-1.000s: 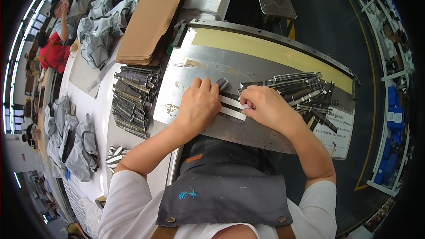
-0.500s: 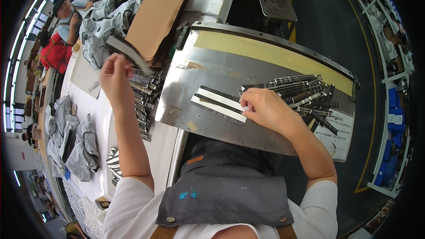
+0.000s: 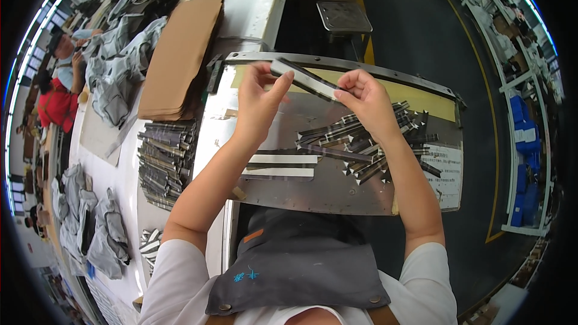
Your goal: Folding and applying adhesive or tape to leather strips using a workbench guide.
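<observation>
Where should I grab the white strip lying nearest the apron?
I'd take the strip by its right end, coming from the right. That end lies free on the board, while in this view the other end meets the left forearm. It's narrow and flat, so pinch across its long edges.

Held strip (image 3: 307, 82) white, seemingly black-edged

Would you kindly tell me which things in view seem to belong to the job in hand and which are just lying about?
Seemingly part of the job:
held strip, in left hand and right hand
white strips
strip pile
strip bundle
metal board

Seemingly just lying about:
brown sheets
grey pieces
stool
blue bins
</observation>
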Demonstrator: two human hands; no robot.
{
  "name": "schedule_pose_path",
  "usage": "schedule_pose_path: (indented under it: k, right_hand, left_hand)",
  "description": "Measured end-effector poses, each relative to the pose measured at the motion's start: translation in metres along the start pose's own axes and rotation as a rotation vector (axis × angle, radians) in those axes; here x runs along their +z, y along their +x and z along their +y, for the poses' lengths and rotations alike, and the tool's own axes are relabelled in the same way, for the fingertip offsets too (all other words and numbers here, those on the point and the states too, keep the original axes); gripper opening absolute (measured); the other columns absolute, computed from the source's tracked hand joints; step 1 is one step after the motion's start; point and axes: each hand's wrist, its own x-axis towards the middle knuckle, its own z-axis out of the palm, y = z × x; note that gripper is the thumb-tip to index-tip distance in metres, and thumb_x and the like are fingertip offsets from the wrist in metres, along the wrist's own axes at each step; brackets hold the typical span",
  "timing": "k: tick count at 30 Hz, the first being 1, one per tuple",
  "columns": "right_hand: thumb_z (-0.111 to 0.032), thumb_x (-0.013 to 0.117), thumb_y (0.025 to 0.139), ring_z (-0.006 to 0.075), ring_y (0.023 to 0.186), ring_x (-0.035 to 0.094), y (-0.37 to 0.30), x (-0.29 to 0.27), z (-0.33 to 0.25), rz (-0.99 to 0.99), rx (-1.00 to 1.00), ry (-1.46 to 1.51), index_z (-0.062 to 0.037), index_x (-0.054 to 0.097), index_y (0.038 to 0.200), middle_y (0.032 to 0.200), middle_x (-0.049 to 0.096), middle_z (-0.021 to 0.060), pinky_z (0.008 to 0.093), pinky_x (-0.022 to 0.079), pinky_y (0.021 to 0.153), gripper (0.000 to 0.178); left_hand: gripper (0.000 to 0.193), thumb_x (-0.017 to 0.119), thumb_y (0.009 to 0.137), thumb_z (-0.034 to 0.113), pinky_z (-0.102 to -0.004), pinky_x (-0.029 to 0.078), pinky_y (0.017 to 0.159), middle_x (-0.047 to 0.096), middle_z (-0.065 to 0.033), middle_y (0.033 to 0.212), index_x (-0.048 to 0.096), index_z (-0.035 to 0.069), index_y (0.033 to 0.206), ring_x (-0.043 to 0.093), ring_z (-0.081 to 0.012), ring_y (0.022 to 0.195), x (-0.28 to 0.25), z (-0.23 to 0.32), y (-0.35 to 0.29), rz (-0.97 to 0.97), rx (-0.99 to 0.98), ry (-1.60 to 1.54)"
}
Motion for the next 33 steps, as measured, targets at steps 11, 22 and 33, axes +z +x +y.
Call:
schedule_pose_path:
  k: [11,22,33]
  right_hand:
    - [0.001,0.065,0.08,0.0299,0.107,0.057,0.014,-0.023,0.033,0.238,-0.496,-1.014,-0.0011,0.071,0.092,0.109,0.064,0.0098,0.0414,0.047,0.091,0.014]
    - [-0.013,0.058,0.091,0.0318,0.131,0.044,-0.009,-0.003,0.031,-0.037,-0.453,-1.188,0.0058,0.054,0.128,0.139,0.05,0.0157,0.0436,0.038,0.108,0.041]
    - [-0.011,0.058,0.091,0.0336,0.132,0.042,-0.009,-0.004,0.028,-0.1,-0.433,-1.214,0.0032,0.051,0.132,0.144,0.046,0.014,0.0443,0.036,0.11,0.044]
  left_hand:
    - [0.064,0.063,0.09,0.043,-0.048,0.037,0.107,0.049,-0.0184,0.139,0.053,-0.006,0.131,0.042,-0.0425,0.127,0.038,-0.044,-0.004,-0.517,0.718,1.247]
    - [0.065,0.058,0.092,0.048,-0.05,0.036,0.107,0.049,-0.021,0.14,0.053,-0.003,0.132,0.041,-0.0444,0.13,0.031,-0.05,0.007,-0.442,0.708,1.276]
    - [0.065,0.058,0.091,0.047,-0.0489,0.036,0.106,0.049,-0.0239,0.138,0.055,-0.006,0.129,0.043,-0.0439,0.128,0.03,-0.05,0.008,-0.44,0.726,1.273]
